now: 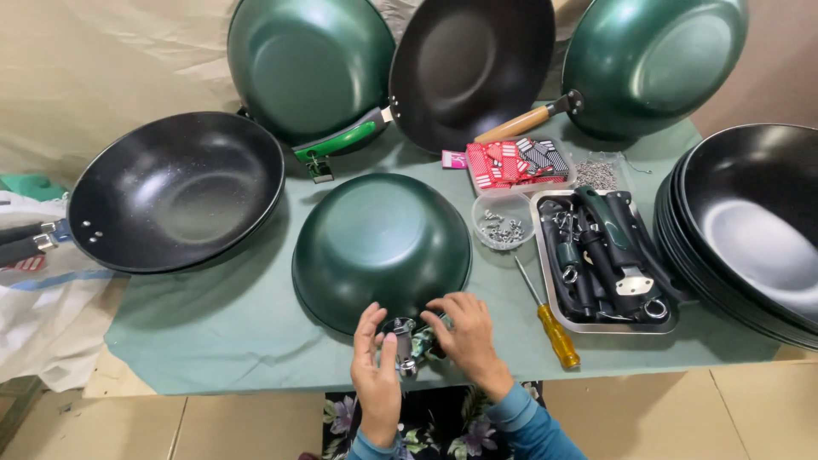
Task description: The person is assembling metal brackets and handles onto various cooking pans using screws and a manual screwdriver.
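A green wok (pixel 381 243) lies upside down in the middle of the green cloth-covered table (pixel 213 332). At its near rim, my left hand (pixel 375 366) and my right hand (pixel 464 336) both grip a metal handle bracket (pixel 406 345) that sits against the wok's edge. My left fingers pinch the bracket's left side; my right fingers curl over its right side and hide part of it. A yellow-handled screwdriver (pixel 550 328) lies just right of my right hand.
A metal tray (pixel 562 319) holds dark green handles. Behind it are a clear bowl of screws (pixel 503 226), red boxes (pixel 511 162) and a bag of small metal parts (pixel 596 175). Finished woks (pixel 175 192) stand left and behind; stacked black woks (pixel 750 230) sit right.
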